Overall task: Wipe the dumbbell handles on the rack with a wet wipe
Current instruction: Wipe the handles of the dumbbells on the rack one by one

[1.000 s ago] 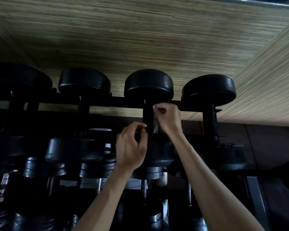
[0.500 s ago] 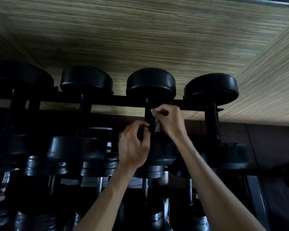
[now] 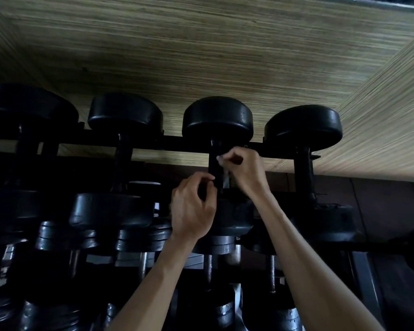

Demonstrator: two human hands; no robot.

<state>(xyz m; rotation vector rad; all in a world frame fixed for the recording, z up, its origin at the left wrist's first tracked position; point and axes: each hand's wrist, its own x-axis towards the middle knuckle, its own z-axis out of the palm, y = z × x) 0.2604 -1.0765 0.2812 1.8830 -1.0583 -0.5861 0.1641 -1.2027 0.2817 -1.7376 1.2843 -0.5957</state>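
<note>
Head view: the right hand (image 3: 245,173) pinches a pale wet wipe (image 3: 225,179) against the far end of the third dumbbell's handle (image 3: 215,167), likely to rub it. The left hand (image 3: 193,212), fingers curled, pinches the same handle lower down, probably steadying it. The handle stands between both hands. The dumbbell sits on the black rack (image 3: 175,142), near a wood-grain wall (image 3: 201,56).

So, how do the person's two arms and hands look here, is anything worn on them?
Both forearms are bare up to the frame's lower edge: no sleeves, gloves or watch show. The left hand and the right hand carry no visible rings or bracelets, though the dim light could hide small details. The fingernails look short.
</note>
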